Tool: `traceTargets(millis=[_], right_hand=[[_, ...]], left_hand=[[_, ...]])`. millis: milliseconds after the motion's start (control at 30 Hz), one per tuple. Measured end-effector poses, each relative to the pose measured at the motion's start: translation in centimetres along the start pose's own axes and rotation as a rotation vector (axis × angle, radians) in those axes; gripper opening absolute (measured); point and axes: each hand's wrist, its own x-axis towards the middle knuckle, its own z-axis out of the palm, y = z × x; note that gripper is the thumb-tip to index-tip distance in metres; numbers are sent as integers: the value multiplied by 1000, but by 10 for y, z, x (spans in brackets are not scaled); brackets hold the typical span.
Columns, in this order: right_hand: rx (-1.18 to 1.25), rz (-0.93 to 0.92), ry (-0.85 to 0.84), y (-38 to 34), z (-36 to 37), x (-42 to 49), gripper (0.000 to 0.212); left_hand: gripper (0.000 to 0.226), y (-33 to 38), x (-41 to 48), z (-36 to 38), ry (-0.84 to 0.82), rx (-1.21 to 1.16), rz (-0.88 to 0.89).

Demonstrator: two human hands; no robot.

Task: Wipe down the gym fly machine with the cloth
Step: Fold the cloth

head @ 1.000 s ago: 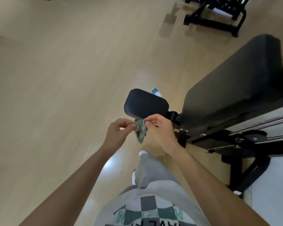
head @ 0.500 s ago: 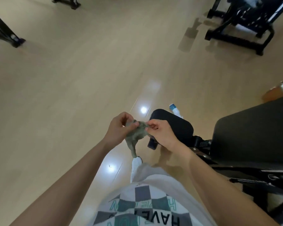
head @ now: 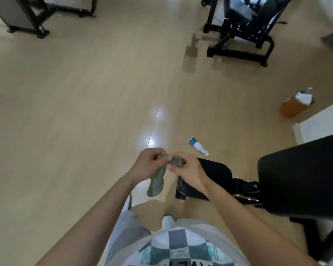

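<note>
a small grey-green crumpled cloth (head: 157, 182) hangs limp, its top pinched between the left hand (head: 147, 166) and right hand (head: 189, 174). the black padded gym fly machine (head: 300, 175) stands just to the right.

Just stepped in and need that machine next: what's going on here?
A person stands beside the fly machine, pinching a grey-green cloth between left hand and right hand, apparently folding it. The cloth hangs in the air, touching no part of the machine; its small black pad sits just under the right hand. A spray bottle lies on the floor nearby.
</note>
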Motion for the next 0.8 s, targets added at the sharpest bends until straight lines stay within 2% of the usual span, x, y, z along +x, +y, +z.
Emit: traceTargets(millis=[33,100,133,233,333,433,533,600,700,800], right_hand=[[0,-6,26,-6,0,7,16],[-17,-7,119,-13,2,29,35],[0,8,176,-18,4,39,33],[84,76,310,-31,5,64,10],[100,102,443,-37,0,84,9],[111,156,545,-32,-12,105,8],[133,219,642,-14,-30,123,14],[170,245,698,0,-44,137,5],[311,310,808,27,-72,163,24],[481,375,891,61,-108,192,20]], left_hand=[[22,1,10,-8,-34,0,10],[19,-1,36,-31,-109,-12,21],[16,-1,50,-44,-152,-21,28],[9,-6,93,-79,-307,77,58],[9,-7,137,-102,-441,213,76],[9,-3,184,-111,-453,267,85],[7,4,236,-101,-421,331,83],[6,14,273,-86,-430,337,75],[5,32,332,-48,-480,335,86],[5,42,394,1,-545,317,47]])
